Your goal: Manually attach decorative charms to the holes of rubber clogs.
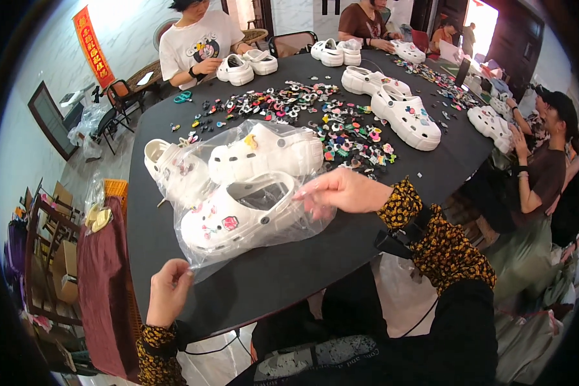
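Note:
A clear plastic bag (202,161) lies on the black table (283,270) with two white clogs inside, one clog (241,215) nearer me and one clog (267,154) behind it. My left hand (168,291) pinches the bag's near corner at the table edge. My right hand (341,191) grips the bag's right edge beside the near clog. Another white clog (174,170) lies outside the bag at its left.
Many small colourful charms (341,125) are scattered over the table's middle. More white clogs (405,116) stand at the right and far side. Other people sit around the table. A maroon cloth (100,283) hangs on a chair at my left.

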`<state>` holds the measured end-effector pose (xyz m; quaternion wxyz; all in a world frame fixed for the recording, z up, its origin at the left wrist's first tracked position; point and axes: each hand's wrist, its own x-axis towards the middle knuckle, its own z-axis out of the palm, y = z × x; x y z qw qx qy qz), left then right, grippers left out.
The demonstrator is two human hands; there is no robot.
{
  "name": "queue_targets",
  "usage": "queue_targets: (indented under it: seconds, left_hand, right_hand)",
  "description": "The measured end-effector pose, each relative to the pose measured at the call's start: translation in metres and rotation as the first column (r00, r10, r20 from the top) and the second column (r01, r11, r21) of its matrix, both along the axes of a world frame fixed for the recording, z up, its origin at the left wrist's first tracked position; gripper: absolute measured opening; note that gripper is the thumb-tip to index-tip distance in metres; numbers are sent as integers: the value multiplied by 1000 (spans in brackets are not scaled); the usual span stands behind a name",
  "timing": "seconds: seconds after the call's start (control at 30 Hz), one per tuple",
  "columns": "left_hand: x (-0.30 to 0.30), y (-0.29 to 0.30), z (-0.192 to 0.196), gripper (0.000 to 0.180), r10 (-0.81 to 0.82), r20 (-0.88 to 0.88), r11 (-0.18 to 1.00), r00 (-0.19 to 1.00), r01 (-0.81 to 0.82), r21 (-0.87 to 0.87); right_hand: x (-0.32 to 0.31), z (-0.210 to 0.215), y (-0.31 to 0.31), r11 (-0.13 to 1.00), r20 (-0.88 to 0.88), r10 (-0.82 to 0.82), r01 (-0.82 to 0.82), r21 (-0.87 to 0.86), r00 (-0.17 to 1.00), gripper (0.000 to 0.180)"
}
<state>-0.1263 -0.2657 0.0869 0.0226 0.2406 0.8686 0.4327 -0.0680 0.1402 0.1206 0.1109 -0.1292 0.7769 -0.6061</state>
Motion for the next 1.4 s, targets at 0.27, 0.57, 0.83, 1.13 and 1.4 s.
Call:
queue_targets:
  seconds: [0.27,0.57,0.83,1.13,1.4]
  left_hand:
    - [-15,8,14,21,12,-90,998,996,-7,59]
    - [-30,20,49,23,-69,85,956,994,42,289]
    - [-56,42,70,29,-124,332,788,935,-111,606]
    - [-84,34,21,33,50,405,878,913,-233,418]
    - [-69,53,1,34,7,467,975,884,-110,193]
  right_hand:
    - [-34,-4,1,840,-293,-345,433,327,892,21]
    - [-79,-3,-27,725,-402,38,251,642,915,34]
    - [-79,-11,-24,512,-606,206,443,736,768,19]
    - [-44,39,-19,533,-728,237,541,651,643,11]
    - [-46,15,14,525,-780,271,593,611,564,17]
